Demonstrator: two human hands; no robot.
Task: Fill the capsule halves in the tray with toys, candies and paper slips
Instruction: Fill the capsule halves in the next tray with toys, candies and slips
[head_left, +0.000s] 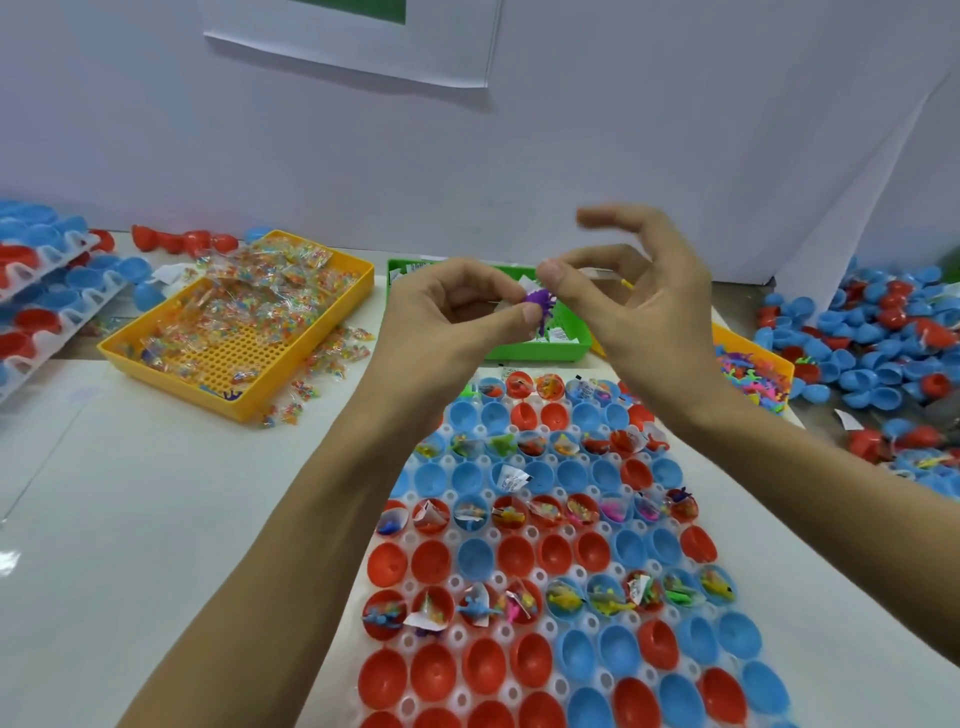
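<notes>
Capsule halves (524, 660) wait in the tray (457, 636) under your raised hands.
Your left hand (457, 306) and right hand (618, 296) pinch one purple toy (540, 304) above the green bin (540, 349), probably to untangle it before dropping it in.

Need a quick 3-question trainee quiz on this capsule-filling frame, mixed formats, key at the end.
1. True or false: the purple toy is pinched between the left hand and the right hand.
2. The yellow bin left of the green bin holds: A) candy packets B) paper slips C) capsule halves
3. Fill in: the loose pile of capsule halves at far right is mostly ____ in colour.

Key: 1 true; 2 A; 3 blue
</notes>
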